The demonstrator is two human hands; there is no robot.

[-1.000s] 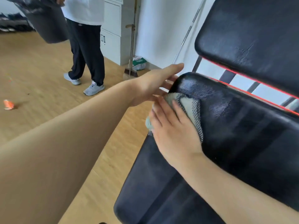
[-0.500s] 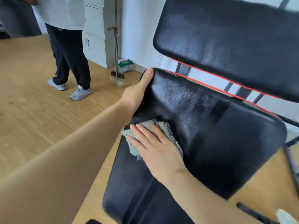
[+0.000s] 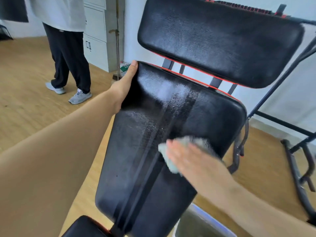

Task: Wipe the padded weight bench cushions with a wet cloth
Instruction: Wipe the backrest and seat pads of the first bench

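A black padded back cushion (image 3: 133,151) with red piping slopes up through the middle of the head view; its upper half shines wet. Above it sits a second black cushion (image 3: 220,40). My left hand (image 3: 124,84) grips the back cushion's upper left corner, thumb on the pad edge, the fingers hidden behind it. My right hand (image 3: 186,156), blurred by motion, lies flat with straight fingers on a pale green-grey cloth (image 3: 166,151), pressing it onto the cushion's right half. A third black pad (image 3: 82,226) shows at the bottom edge.
A person in dark trousers (image 3: 68,53) and grey shoes stands on the wooden floor (image 3: 25,100) at the left. A broom (image 3: 117,40) leans by grey cabinets (image 3: 97,35). Black metal frame tubes (image 3: 294,168) lie at the right. A metal basin rim (image 3: 201,218) sits at the bottom.
My right hand has swept the cloth down and right across the cushion, from the upper left corner to its right half. The left hand now grips the corner.
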